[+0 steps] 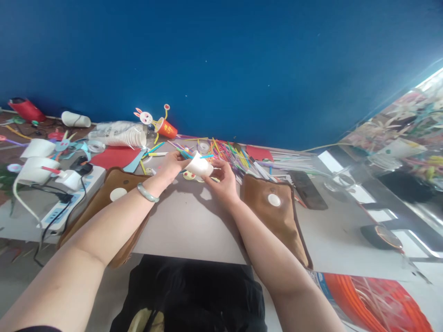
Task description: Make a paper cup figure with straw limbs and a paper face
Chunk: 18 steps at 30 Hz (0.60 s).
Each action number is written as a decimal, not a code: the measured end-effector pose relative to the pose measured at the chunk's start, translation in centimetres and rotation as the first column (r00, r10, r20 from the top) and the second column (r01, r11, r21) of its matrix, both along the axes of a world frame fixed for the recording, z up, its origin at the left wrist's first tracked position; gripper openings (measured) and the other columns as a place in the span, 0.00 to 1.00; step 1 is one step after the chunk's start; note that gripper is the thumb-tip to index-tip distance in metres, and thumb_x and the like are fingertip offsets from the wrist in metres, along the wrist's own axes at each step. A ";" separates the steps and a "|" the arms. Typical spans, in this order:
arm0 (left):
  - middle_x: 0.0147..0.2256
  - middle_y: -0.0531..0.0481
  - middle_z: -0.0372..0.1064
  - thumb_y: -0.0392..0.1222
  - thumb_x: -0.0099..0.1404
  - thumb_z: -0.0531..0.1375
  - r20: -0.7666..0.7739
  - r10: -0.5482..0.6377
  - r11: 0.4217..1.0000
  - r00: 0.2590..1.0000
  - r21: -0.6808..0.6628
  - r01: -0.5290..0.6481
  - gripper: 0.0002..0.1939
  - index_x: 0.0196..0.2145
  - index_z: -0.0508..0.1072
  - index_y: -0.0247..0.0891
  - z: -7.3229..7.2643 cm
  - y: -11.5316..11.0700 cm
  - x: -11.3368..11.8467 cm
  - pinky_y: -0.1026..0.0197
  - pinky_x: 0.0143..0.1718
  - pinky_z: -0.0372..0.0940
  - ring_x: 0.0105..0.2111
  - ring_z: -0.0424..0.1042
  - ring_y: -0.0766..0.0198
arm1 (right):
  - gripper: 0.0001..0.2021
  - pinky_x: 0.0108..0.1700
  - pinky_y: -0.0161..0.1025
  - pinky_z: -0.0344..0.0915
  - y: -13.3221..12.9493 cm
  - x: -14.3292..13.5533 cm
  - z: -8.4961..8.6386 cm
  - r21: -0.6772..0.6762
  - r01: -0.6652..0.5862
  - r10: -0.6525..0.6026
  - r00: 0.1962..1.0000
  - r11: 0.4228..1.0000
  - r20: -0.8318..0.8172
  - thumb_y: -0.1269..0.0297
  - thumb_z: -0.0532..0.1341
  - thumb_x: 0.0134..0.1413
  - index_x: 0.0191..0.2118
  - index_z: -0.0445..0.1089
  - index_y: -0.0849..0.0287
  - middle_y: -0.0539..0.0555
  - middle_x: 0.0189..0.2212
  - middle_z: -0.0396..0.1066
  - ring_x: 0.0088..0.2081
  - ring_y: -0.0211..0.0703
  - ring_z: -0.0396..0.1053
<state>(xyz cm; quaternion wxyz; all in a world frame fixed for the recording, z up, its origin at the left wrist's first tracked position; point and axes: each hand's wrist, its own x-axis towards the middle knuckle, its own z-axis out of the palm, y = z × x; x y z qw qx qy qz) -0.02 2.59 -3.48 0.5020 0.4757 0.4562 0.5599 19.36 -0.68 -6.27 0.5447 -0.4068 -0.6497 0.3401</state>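
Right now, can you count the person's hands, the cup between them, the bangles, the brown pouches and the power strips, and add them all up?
Hands: 2 (left hand, right hand)
White cup between them: 1
Pale green bangle: 1
Brown pouches: 2 (left pouch, right pouch)
Power strip: 1
Total: 7

Two hands (175,166) (224,183), one held cup (200,165), two brown pouches (284,219) (97,207), one bangle (146,195)
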 end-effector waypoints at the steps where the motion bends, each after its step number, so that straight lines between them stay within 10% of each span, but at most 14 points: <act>1: 0.22 0.53 0.73 0.45 0.39 0.75 0.036 -0.017 1.000 0.999 -0.015 0.018 0.18 0.26 0.75 0.37 0.1 0.0 0.1 0.60 0.29 0.69 0.26 0.73 0.61 | 0.29 0.44 0.45 0.76 -0.2 -0.1 0.1 0.033 0.018 -0.017 1.000 0.999 -0.019 0.54 0.73 0.44 0.51 0.66 0.55 0.58 0.47 0.73 0.38 0.44 0.76; 18: 0.28 0.45 0.76 0.52 0.43 0.70 -0.036 -0.234 0.965 0.971 0.112 0.237 0.19 0.31 0.75 0.39 0.7 -0.5 0.3 0.52 0.40 0.74 0.40 0.78 0.48 | 0.21 0.46 0.51 0.76 -1.3 0.0 1.8 0.369 0.071 -0.130 0.982 0.927 0.140 0.51 0.68 0.55 0.52 0.72 0.53 0.62 0.50 0.73 0.40 0.50 0.75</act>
